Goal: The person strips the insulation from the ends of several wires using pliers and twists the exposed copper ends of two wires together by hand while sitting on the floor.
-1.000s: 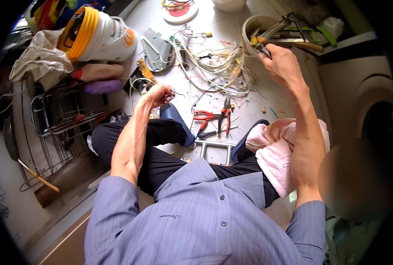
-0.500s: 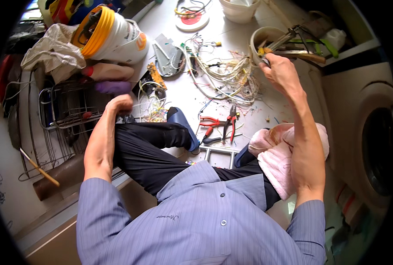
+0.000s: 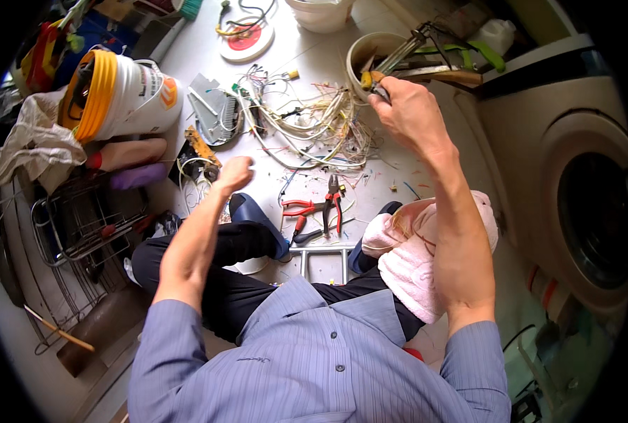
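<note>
My right hand (image 3: 407,106) is closed at the near rim of a round tub (image 3: 356,53) filled with tools. A small dark and grey piece shows at its fingertips; its kind is not clear. My left hand (image 3: 235,175) is closed in a fist above the floor, between a yellow metal strip (image 3: 202,146) and my blue slipper (image 3: 254,220). Whatever its fingers hold, if anything, is hidden. A tangle of pale wires (image 3: 321,127) spreads between the hands. Closer to me lie red-handled pliers (image 3: 333,204), a second red-handled tool (image 3: 301,208) and a screwdriver (image 3: 300,225).
On the left are a white bucket with an orange rim (image 3: 88,95) and a wire rack (image 3: 81,225). A grey metal part (image 3: 211,109) lies beside the wires. A washing machine (image 3: 518,134) stands at right. A pink towel (image 3: 412,254) covers my right knee.
The view has swung, so the scene sits further left. My left hand has moved right, away from the purple object, to above the floor. My right hand stays at the tub's rim.
</note>
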`<state>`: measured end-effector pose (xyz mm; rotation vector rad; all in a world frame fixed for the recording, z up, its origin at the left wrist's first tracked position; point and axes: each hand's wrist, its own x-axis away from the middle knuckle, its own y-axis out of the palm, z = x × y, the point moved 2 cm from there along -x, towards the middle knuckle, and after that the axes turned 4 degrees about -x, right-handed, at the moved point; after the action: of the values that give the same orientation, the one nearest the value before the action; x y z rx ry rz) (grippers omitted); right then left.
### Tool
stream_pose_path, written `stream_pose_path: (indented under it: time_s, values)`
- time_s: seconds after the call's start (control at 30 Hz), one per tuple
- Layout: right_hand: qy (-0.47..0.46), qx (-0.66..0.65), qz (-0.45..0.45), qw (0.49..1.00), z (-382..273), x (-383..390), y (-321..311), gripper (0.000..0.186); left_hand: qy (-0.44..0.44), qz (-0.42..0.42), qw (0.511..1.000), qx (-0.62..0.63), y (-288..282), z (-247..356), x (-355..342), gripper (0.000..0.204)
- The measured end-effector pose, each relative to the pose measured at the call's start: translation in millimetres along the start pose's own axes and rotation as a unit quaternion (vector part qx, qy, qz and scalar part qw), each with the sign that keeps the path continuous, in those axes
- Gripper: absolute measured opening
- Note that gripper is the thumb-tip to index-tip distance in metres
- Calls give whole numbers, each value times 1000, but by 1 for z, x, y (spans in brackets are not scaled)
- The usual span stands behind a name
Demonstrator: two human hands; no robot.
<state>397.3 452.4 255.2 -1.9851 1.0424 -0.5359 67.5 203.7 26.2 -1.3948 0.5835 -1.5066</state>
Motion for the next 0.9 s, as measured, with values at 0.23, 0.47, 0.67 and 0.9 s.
stream_pose_path:
  time_s: [0.23, 0.47, 0.67, 0.9]
  values:
    - [-1, -3, 7, 1000, 12, 8, 3, 25, 129, 100, 983, 80, 87, 151, -72, 21]
    - [39, -1, -12, 999, 32, 20, 9, 21, 114, 13, 990, -82, 123, 158, -86, 17]
    - [45, -6, -9, 999, 35, 24, 8, 21, 156, 37, 985, 68, 116, 120, -99, 13]
    - [33, -19, 21, 999, 37, 26, 6, 21, -29, 26, 963, 265, 49, 72, -122, 22]
